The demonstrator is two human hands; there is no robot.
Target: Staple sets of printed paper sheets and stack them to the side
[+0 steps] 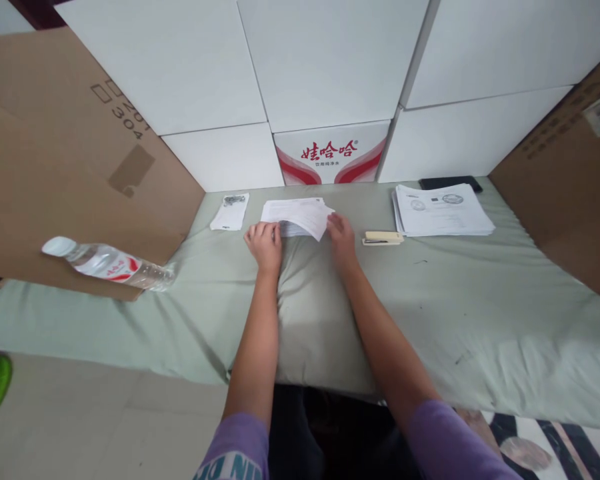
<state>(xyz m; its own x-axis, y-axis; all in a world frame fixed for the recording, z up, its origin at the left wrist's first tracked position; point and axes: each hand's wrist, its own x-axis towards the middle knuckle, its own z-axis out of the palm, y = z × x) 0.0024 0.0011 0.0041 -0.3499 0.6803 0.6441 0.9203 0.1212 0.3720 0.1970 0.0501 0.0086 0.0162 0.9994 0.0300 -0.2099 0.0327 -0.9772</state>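
While I lean over the surface point(430, 300), draped in its pale green cloth, both my hands grip one small sheaf of printed papers point(300, 215) near the far edge. My left hand point(265, 243) curls over the sheaf's left end, knuckles up, fingers clenched on the sheets. My right hand point(341, 235) pinches the right corner, where the top sheets lift and fan a little. Just beside my right hand lies a cream stapler point(383, 237), not touching it. Beyond that sits a bigger stack of documents point(443, 210), with a dark phone point(450, 183) behind. Left of the sheaf rests a small paper slip point(230, 212) with clips on it. A water bottle point(110, 265) lies on its side far left.
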